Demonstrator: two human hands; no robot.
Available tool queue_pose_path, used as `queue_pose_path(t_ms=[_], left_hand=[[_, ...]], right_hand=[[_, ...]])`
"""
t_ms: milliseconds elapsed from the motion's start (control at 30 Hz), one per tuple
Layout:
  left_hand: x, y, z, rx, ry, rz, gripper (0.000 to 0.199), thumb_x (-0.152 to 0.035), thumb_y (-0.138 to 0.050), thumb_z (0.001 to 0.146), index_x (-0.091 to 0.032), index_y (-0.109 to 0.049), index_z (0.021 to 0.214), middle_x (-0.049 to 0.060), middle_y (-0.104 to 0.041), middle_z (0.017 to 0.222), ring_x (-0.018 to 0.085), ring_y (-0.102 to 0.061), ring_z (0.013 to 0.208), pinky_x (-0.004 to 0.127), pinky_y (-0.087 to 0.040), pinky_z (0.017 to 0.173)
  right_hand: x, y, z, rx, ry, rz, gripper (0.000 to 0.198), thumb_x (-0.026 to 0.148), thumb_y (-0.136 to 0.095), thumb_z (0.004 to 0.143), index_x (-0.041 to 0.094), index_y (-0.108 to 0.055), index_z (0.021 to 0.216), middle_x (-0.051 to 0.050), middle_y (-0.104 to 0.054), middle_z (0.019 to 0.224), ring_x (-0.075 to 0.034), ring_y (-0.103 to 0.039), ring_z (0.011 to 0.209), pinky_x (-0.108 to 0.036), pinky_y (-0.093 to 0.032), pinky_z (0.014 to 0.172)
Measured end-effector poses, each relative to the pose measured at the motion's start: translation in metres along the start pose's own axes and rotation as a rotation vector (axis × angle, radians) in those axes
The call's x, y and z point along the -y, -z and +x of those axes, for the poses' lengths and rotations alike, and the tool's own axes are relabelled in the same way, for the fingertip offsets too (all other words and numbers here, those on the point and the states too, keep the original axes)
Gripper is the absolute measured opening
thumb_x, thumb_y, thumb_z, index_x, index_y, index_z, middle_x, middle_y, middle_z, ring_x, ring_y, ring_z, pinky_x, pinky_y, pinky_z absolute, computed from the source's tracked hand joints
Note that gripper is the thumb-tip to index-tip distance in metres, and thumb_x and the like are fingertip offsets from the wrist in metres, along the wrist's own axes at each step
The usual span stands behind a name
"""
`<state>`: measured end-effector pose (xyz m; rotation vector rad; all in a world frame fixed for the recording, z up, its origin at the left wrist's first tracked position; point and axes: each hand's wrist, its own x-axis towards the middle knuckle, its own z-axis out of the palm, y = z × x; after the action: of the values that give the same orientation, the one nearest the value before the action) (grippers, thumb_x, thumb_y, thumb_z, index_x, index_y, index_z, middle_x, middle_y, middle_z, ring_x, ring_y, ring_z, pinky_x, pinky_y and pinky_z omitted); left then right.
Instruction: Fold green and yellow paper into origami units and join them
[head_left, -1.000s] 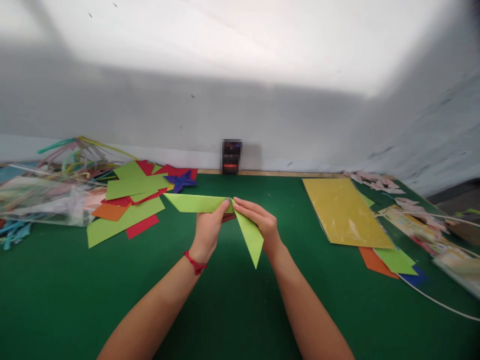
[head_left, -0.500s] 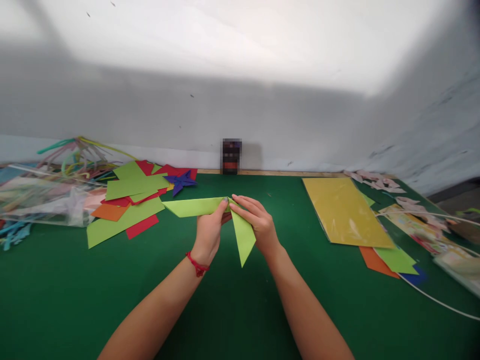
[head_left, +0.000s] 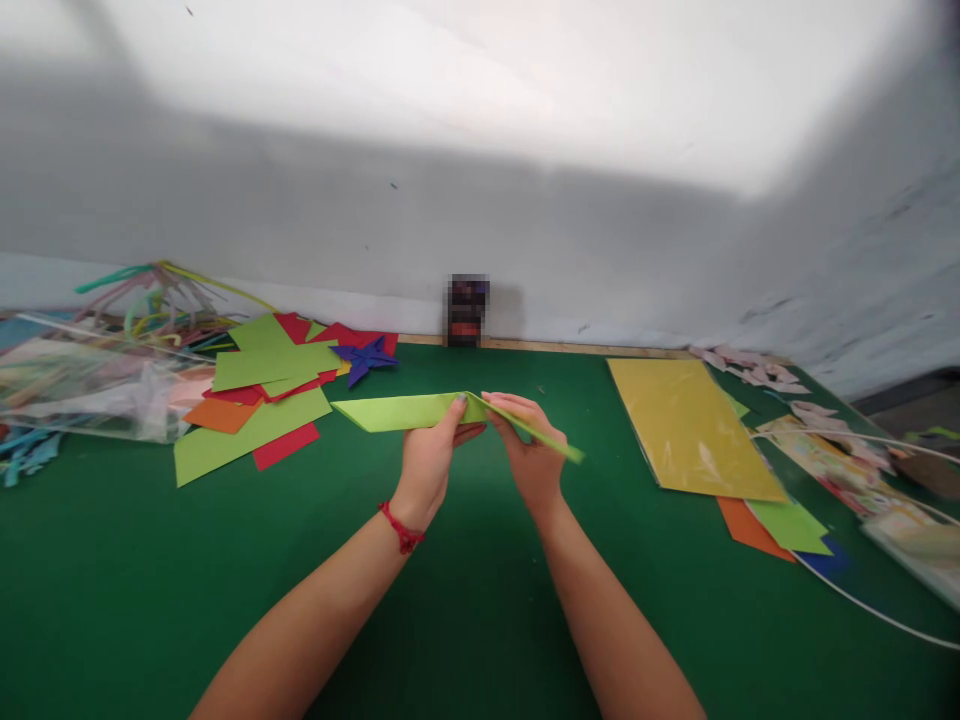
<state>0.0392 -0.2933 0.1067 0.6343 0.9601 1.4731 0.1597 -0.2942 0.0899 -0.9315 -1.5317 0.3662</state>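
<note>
A folded strip of light green paper (head_left: pixel 397 411) is held up above the green table (head_left: pixel 450 620). My left hand (head_left: pixel 429 455), with a red string bracelet at the wrist, pinches it near the middle, thumb on top. One long arm of the paper with a slanted end points left. My right hand (head_left: pixel 534 450) is closed on the other arm, which slopes down to the right and shows almost edge-on. Some fingertips of both hands are hidden behind the paper.
Left lie green, red and orange paper pieces (head_left: pixel 255 435), a dark blue folded paper star (head_left: pixel 366 360) and a clear plastic bag (head_left: pixel 112 400). A yellow sheet pack (head_left: pixel 694 430) lies right. A pixelated dark object (head_left: pixel 466 312) stands against the wall.
The right arm of the green paper pointed down toward me and now swings out to the right, turned edge-on, with my right hand. My left hand keeps its pinch.
</note>
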Motion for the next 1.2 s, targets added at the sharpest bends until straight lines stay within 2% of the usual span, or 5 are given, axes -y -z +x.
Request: queue_pose_path(t_ms=[133, 367, 700, 867, 1200], left_hand=[[-0.002, 0.001, 0.001, -0.016, -0.002, 0.000, 0.023, -0.030, -0.072, 0.068, -0.013, -0.067, 0.083, 0.009, -0.071, 0.089, 0.022, -0.068, 0.080, 0.035, -0.054, 0.075], [-0.004, 0.001, 0.000, -0.007, 0.041, -0.023, 0.026, -0.031, -0.072, 0.067, -0.012, -0.068, 0.084, 0.010, -0.071, 0.089, 0.022, -0.067, 0.083, 0.034, -0.052, 0.077], [-0.002, 0.001, 0.001, -0.025, 0.013, -0.047, 0.029, -0.031, -0.073, 0.067, -0.011, -0.068, 0.087, 0.011, -0.071, 0.090, 0.022, -0.067, 0.083, 0.034, -0.051, 0.077], [-0.003, 0.002, 0.001, 0.021, 0.046, -0.027, 0.026, -0.031, -0.071, 0.069, -0.012, -0.068, 0.086, 0.011, -0.071, 0.089, 0.022, -0.067, 0.083, 0.033, -0.052, 0.076], [-0.005, 0.005, 0.002, 0.073, 0.069, 0.000, 0.026, -0.032, -0.071, 0.070, -0.012, -0.069, 0.086, 0.010, -0.071, 0.090, 0.022, -0.067, 0.084, 0.035, -0.051, 0.078]], right_hand=[[-0.006, 0.005, -0.001, 0.145, 0.192, -0.076, 0.028, 0.015, -0.057, 0.083, 0.031, -0.066, 0.104, 0.000, -0.066, 0.111, -0.022, -0.057, 0.108, -0.042, -0.051, 0.089], [-0.014, 0.010, 0.001, 0.184, 0.323, -0.207, 0.037, 0.009, -0.053, 0.084, 0.032, -0.063, 0.111, 0.002, -0.064, 0.115, -0.020, -0.055, 0.112, -0.041, -0.049, 0.092], [-0.008, 0.008, 0.004, 0.193, 0.413, -0.338, 0.034, 0.009, -0.053, 0.085, 0.028, -0.063, 0.111, 0.001, -0.064, 0.115, -0.019, -0.056, 0.111, -0.039, -0.048, 0.090], [-0.010, 0.012, 0.006, 0.222, 0.458, -0.350, 0.034, 0.008, -0.055, 0.084, 0.028, -0.063, 0.110, 0.002, -0.064, 0.115, -0.018, -0.055, 0.112, -0.038, -0.047, 0.091], [-0.011, 0.015, 0.010, 0.277, 0.445, -0.361, 0.029, 0.009, -0.052, 0.086, 0.028, -0.066, 0.103, 0.001, -0.066, 0.111, -0.018, -0.054, 0.114, -0.039, -0.046, 0.091]])
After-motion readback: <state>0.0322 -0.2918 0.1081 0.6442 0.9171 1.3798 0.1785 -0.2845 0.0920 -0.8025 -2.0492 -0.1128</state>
